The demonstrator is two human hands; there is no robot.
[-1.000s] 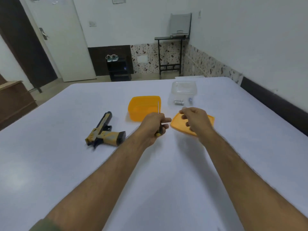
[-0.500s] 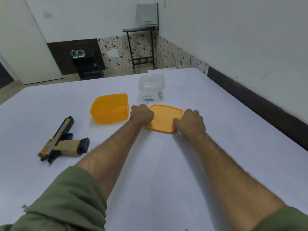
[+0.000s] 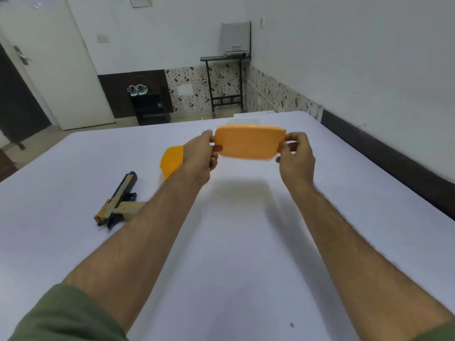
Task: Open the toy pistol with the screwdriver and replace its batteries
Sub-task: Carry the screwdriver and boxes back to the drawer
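1. Head view: an orange lid [image 3: 248, 143] is held up above the white counter [image 3: 234, 242], gripped at its left edge by the left hand [image 3: 200, 153] and at its right edge by the right hand [image 3: 295, 156].
2. A thin screwdriver [image 3: 202, 124] shaft is seen rising from the left hand's grip, pointing up.
3. An orange container [image 3: 171, 161] is partly hidden behind the left forearm; a clear box behind the lid is almost fully hidden.
4. The toy pistol [image 3: 118, 203] is laid flat on the counter, left of the left forearm, its barrel pointing away from the person and its grip partly covered by the arm.
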